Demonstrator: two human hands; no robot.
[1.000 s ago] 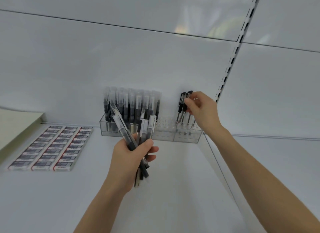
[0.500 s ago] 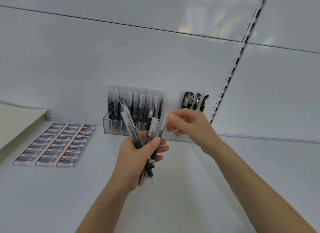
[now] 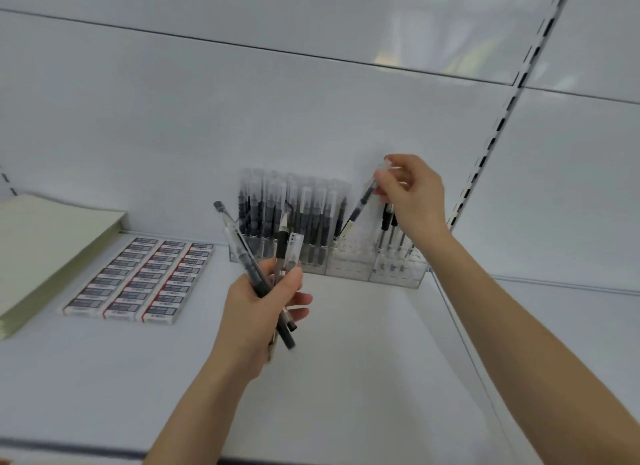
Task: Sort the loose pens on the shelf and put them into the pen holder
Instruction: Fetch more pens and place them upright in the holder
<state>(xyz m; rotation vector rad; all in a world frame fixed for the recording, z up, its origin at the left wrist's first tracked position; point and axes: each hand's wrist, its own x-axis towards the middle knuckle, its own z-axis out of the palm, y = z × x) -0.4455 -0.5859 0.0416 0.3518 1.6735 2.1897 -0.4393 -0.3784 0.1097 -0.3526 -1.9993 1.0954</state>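
One pen (image 3: 362, 199), tilted with its tip at the middle section of the clear pen holder (image 3: 349, 269), is pinched near its cap by our right hand (image 3: 414, 194), while our left hand (image 3: 259, 305) grips a bunch of pens (image 3: 282, 248) above the shelf (image 3: 346, 378).

Head view — forward, downward, close over shelf (image 3: 346, 378)

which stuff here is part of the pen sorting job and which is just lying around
Job:
clear plastic pen holder at the shelf back
bundle of black and clear pens gripped by the left hand
single clear-capped pen pinched by the right hand

Lying about:
rows of small white boxed erasers
pale green paper pad
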